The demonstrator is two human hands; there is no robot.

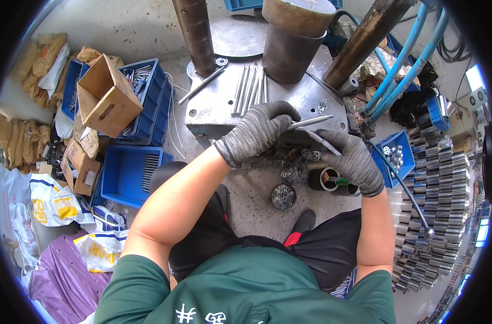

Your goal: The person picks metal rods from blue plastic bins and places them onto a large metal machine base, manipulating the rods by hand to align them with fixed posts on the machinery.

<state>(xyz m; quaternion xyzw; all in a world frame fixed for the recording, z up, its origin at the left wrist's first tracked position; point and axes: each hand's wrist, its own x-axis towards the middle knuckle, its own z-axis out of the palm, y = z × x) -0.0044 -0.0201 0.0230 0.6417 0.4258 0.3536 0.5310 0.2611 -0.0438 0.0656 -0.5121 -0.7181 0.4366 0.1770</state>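
Note:
My left hand (259,129), in a dark grey glove, is closed on a slim metal rod (313,121) at the near edge of a steel press plate (203,116). The rod's pointed end sticks out to the right. Close beside it, my right hand (355,163), gloved alike, pinches a second metal rod (327,144) that slants down to the right. Several similar rods (248,90) lie side by side on the plate. Another rod (202,85) lies apart at the left, near a small metal ring (221,62). Small clear rings (322,105) rest by the right column.
Steel columns (194,38) and a thick ram (294,51) rise behind the plate. Blue crates (122,183) and an open carton (114,102) stand left. At right are blue hoses (402,67), a parts bin (408,154) and stacked metal cylinders (440,200). A tin (283,197) sits below.

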